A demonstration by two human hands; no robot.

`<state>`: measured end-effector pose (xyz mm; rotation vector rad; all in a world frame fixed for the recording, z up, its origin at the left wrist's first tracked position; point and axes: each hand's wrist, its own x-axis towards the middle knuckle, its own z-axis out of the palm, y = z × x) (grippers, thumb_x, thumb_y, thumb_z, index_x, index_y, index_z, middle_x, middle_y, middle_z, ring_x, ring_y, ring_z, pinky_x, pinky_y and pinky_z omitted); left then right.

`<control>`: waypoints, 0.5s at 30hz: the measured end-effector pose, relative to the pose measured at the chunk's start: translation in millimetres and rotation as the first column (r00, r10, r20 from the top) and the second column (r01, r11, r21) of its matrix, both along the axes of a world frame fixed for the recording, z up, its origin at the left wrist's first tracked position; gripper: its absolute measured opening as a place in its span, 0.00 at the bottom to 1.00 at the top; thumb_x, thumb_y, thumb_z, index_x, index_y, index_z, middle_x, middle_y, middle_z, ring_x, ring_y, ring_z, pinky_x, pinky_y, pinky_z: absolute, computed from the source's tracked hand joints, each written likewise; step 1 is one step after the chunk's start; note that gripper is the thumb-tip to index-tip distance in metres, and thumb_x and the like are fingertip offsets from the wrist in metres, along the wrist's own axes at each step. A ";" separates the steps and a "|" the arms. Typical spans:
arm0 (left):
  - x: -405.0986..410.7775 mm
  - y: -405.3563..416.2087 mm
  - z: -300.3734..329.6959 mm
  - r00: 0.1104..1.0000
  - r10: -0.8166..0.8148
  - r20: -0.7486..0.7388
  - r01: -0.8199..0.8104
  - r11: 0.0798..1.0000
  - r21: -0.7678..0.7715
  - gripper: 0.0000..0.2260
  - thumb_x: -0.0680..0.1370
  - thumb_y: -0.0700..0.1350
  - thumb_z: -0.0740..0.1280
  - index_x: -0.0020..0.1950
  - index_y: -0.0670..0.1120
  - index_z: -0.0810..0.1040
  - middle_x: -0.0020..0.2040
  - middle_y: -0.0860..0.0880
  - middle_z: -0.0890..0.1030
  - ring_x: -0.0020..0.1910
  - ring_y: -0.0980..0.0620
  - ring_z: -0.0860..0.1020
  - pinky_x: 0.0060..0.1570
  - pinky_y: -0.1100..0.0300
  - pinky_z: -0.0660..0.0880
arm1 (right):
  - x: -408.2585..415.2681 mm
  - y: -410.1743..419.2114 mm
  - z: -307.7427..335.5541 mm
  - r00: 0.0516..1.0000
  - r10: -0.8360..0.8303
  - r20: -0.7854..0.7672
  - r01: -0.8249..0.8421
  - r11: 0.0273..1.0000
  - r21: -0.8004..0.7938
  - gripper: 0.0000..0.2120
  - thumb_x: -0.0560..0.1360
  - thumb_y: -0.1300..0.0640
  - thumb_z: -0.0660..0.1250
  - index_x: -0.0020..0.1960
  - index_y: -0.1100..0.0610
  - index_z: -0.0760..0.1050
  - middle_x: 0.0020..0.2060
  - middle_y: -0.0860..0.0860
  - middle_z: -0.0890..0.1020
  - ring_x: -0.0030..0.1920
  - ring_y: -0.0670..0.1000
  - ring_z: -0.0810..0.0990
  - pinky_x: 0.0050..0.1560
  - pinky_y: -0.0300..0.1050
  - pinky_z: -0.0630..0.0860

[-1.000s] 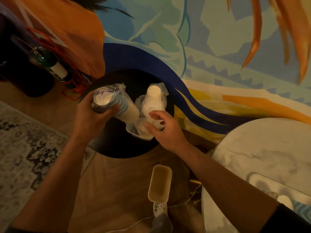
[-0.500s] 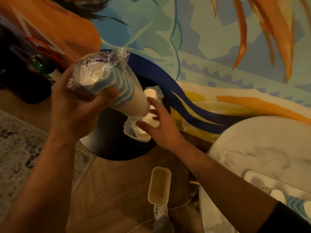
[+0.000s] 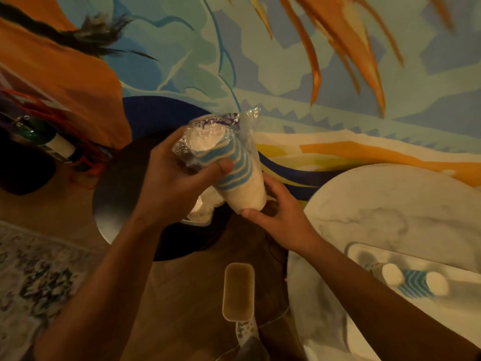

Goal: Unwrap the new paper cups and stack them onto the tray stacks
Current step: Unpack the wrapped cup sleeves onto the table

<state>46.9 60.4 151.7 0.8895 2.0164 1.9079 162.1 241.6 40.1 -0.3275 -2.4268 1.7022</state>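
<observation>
My left hand (image 3: 171, 186) grips a sleeve of white paper cups with blue stripes (image 3: 229, 162), still in its clear plastic wrap, lifted above the dark round table (image 3: 114, 204). The sleeve tilts, its wrapped top end pointing up and away. My right hand (image 3: 281, 214) holds the sleeve's lower end, thumb under it and fingers behind it. More wrapped white cups (image 3: 203, 204) lie on the dark table, mostly hidden behind my left hand. A clear tray (image 3: 364, 254) with cup stacks (image 3: 413, 281) sits on the marble table at the lower right.
The white marble round table (image 3: 390, 204) fills the right side. A beige slipper-like object (image 3: 238, 290) and a cable lie on the wood floor between the tables. A dark bottle (image 3: 39, 136) stands at the left. A patterned rug (image 3: 31, 277) covers the lower left floor.
My left hand has lifted the wrapped sleeve off the dark table and moved it right. My right hand left the cups on the table and took the sleeve's lower end.
</observation>
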 end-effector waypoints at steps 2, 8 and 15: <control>12.3 15.6 0.8 0.998 -0.055 0.026 0.054 0.998 0.023 0.20 0.74 0.43 0.76 0.63 0.40 0.76 0.54 0.56 0.85 0.57 0.54 0.83 0.53 0.64 0.79 | 18.8 10.0 7.1 1.000 0.003 0.022 -0.004 1.000 0.028 0.37 0.73 0.49 0.78 0.76 0.45 0.65 0.68 0.40 0.76 0.68 0.43 0.75 0.64 0.46 0.77; 65.2 65.7 -1.8 0.969 -0.238 0.061 0.235 0.971 0.049 0.21 0.74 0.45 0.73 0.63 0.38 0.76 0.57 0.48 0.84 0.58 0.49 0.83 0.54 0.59 0.80 | 94.2 40.1 21.2 0.997 -0.065 0.047 0.062 0.996 0.058 0.33 0.71 0.54 0.80 0.71 0.49 0.70 0.61 0.38 0.80 0.61 0.39 0.78 0.55 0.28 0.72; 151.0 113.3 -20.0 0.877 -0.422 0.231 0.420 0.906 0.059 0.19 0.74 0.43 0.73 0.64 0.44 0.77 0.58 0.49 0.85 0.58 0.48 0.83 0.55 0.58 0.79 | 213.3 63.6 6.2 0.970 -0.190 0.154 0.190 0.982 0.011 0.33 0.71 0.55 0.79 0.72 0.45 0.69 0.61 0.35 0.79 0.62 0.39 0.78 0.57 0.30 0.73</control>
